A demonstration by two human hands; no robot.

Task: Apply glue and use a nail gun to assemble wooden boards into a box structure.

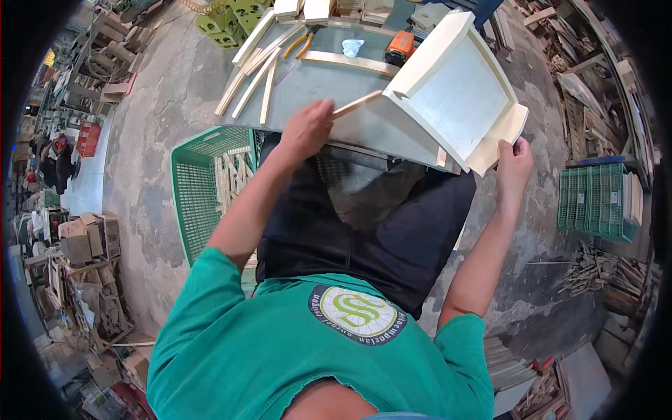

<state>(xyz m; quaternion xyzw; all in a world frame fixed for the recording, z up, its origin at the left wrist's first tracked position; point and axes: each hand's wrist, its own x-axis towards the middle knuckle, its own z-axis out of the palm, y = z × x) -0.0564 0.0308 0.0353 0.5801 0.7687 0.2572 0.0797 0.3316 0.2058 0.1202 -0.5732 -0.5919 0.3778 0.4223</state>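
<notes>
My left hand [308,129] is closed on one end of a thin wooden strip [358,104], whose other end points at the near left side of a wooden frame. This pale frame [428,59] has raised edges around a flat whitish panel [465,91] and stands tilted at the right of the grey worktable [308,87]. My right hand [513,164] grips the frame's near right edge between thumb and fingers. Several loose wooden strips [255,84] lie at the table's left. A longer strip [348,63] lies across its middle.
Pliers with orange handles [303,43], a crumpled pale blue piece [353,47] and an orange-and-black tool [400,47] lie at the back of the table. A green crate [183,189] holding strips stands by my left leg. Another green crate [591,199] is at the right.
</notes>
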